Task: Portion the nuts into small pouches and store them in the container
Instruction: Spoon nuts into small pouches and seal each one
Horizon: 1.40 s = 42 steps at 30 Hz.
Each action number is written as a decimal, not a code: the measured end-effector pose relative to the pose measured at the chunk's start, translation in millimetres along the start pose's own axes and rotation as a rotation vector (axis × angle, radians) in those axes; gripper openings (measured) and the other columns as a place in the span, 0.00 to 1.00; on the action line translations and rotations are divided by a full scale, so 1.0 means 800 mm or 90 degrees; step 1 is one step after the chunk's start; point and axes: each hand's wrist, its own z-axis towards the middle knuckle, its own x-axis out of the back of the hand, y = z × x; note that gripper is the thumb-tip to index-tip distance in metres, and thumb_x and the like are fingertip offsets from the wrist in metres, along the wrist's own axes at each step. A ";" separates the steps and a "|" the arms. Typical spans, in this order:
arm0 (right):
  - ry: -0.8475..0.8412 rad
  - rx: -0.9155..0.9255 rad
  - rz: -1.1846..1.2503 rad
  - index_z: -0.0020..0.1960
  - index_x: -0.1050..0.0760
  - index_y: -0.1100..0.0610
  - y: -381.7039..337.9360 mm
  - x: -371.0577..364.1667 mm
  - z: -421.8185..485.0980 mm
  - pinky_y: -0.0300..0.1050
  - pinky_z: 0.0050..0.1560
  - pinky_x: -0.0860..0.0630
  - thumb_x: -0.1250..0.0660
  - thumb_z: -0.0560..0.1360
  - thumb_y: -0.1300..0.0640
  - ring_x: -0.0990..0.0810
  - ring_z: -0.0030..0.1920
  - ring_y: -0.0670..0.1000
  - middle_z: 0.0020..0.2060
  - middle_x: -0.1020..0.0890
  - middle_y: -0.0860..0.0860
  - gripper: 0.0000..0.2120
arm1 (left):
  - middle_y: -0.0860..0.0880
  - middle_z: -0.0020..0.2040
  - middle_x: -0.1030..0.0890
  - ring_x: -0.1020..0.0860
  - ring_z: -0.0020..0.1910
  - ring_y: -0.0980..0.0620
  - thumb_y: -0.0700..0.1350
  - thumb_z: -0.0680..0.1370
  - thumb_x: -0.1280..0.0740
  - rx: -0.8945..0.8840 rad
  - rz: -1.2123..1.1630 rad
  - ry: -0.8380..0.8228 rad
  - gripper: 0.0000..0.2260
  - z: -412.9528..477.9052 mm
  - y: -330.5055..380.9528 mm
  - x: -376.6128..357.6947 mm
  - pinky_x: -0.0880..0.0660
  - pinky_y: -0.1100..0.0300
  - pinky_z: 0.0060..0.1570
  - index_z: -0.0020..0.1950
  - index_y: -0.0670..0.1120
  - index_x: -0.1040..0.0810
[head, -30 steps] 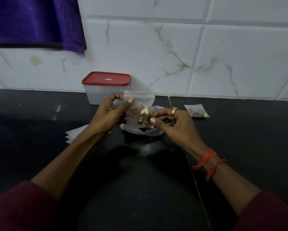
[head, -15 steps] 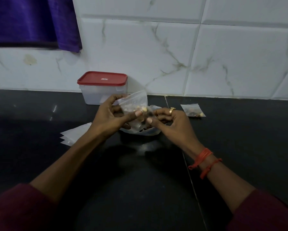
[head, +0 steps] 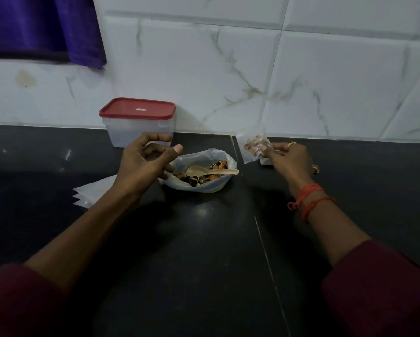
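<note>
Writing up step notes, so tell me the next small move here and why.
Probably the right hand lays its filled pouch on the counter at the right. The container has its lid on, so the pouch cannot go in yet, and the left hand holds nothing, free to take an empty pouch.

Counter [head: 204, 251] lies open near; nut bag [head: 215, 189] (spoon [head: 213, 171] inside) obstructs the middle.

A clear, nut-filled pouch [head: 254, 148] is held right of the open nut bag [head: 199, 181]; the red-lidded container [head: 138, 122] stands behind.
</note>
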 end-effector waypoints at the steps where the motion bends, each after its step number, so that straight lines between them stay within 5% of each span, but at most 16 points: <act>1: -0.004 -0.017 -0.017 0.47 0.18 0.48 0.003 0.001 0.005 0.49 0.60 0.24 0.25 0.72 0.43 0.17 0.51 0.48 0.39 0.17 0.45 0.10 | 0.42 0.48 0.17 0.17 0.36 0.52 0.53 0.69 0.27 -0.001 0.001 0.000 0.24 0.000 0.000 0.000 0.19 0.59 0.35 0.62 0.45 0.23; 7: 0.001 -0.077 -0.107 0.38 0.22 0.47 0.016 -0.004 0.022 0.46 0.56 0.27 0.26 0.72 0.40 0.20 0.54 0.52 0.35 0.22 0.43 0.13 | 0.42 0.48 0.17 0.17 0.35 0.52 0.53 0.69 0.27 0.005 -0.003 0.008 0.23 0.002 -0.001 0.001 0.19 0.60 0.33 0.60 0.45 0.23; 10: 0.011 -0.035 -0.169 0.36 0.24 0.46 0.023 -0.007 0.025 0.55 0.63 0.27 0.28 0.71 0.35 0.18 0.55 0.54 0.38 0.18 0.45 0.16 | 0.42 0.48 0.17 0.18 0.35 0.52 0.53 0.69 0.27 0.004 0.004 0.002 0.23 0.003 0.000 0.000 0.19 0.60 0.33 0.60 0.44 0.23; 14: 0.078 0.043 -0.254 0.47 0.19 0.45 0.030 -0.008 0.025 0.55 0.62 0.33 0.30 0.69 0.31 0.18 0.53 0.53 0.44 0.14 0.46 0.19 | 0.43 0.48 0.17 0.18 0.35 0.53 0.53 0.69 0.28 0.013 0.011 -0.013 0.23 0.002 -0.001 0.000 0.19 0.57 0.34 0.60 0.42 0.23; 20: 0.115 0.112 -0.213 0.52 0.18 0.45 0.022 -0.009 0.011 0.53 0.55 0.38 0.28 0.72 0.38 0.20 0.47 0.48 0.37 0.22 0.44 0.15 | 0.44 0.47 0.16 0.18 0.35 0.53 0.50 0.71 0.28 0.022 0.024 -0.015 0.19 0.000 0.002 -0.001 0.19 0.58 0.34 0.59 0.43 0.23; 26: -0.023 0.226 -0.061 0.50 0.18 0.44 -0.042 -0.034 -0.061 0.42 0.44 0.29 0.27 0.73 0.43 0.20 0.41 0.41 0.38 0.19 0.43 0.08 | 0.47 0.42 0.15 0.18 0.35 0.52 0.44 0.76 0.28 0.020 0.044 -0.027 0.09 0.002 0.006 0.003 0.19 0.58 0.34 0.55 0.46 0.21; 30: -0.181 0.178 0.103 0.49 0.17 0.46 -0.077 -0.053 -0.115 0.33 0.39 0.28 0.27 0.75 0.51 0.21 0.36 0.36 0.36 0.19 0.42 0.03 | 0.48 0.38 0.15 0.18 0.35 0.51 0.43 0.75 0.27 0.079 0.008 -0.043 0.06 0.010 0.011 0.020 0.18 0.56 0.36 0.51 0.45 0.19; 32: -0.221 0.173 0.132 0.49 0.16 0.48 -0.086 -0.061 -0.138 0.37 0.41 0.25 0.27 0.76 0.54 0.20 0.37 0.40 0.38 0.18 0.45 0.04 | 0.47 0.39 0.15 0.18 0.35 0.51 0.44 0.75 0.26 0.108 0.010 -0.051 0.07 0.011 0.011 0.027 0.19 0.58 0.35 0.51 0.45 0.19; 37: -0.172 0.290 0.028 0.44 0.19 0.44 -0.092 -0.068 -0.166 0.63 0.53 0.23 0.29 0.75 0.55 0.22 0.40 0.47 0.33 0.21 0.42 0.06 | 0.49 0.43 0.15 0.16 0.39 0.54 0.48 0.74 0.26 0.108 0.135 -0.047 0.08 0.020 0.015 0.051 0.23 0.63 0.32 0.51 0.49 0.18; 40: -0.153 0.337 -0.013 0.47 0.18 0.45 -0.088 -0.070 -0.165 0.62 0.53 0.24 0.29 0.74 0.56 0.24 0.37 0.43 0.33 0.22 0.40 0.06 | 0.49 0.52 0.17 0.19 0.51 0.52 0.53 0.71 0.24 0.107 0.376 -0.095 0.16 0.026 0.020 0.071 0.24 0.59 0.47 0.55 0.47 0.19; 42: -0.158 0.371 -0.058 0.48 0.18 0.45 -0.084 -0.070 -0.164 0.60 0.53 0.24 0.30 0.74 0.56 0.24 0.38 0.42 0.35 0.22 0.40 0.07 | 0.47 0.63 0.21 0.23 0.61 0.47 0.57 0.68 0.23 0.210 0.554 -0.185 0.27 0.029 0.023 0.082 0.27 0.54 0.57 0.63 0.47 0.22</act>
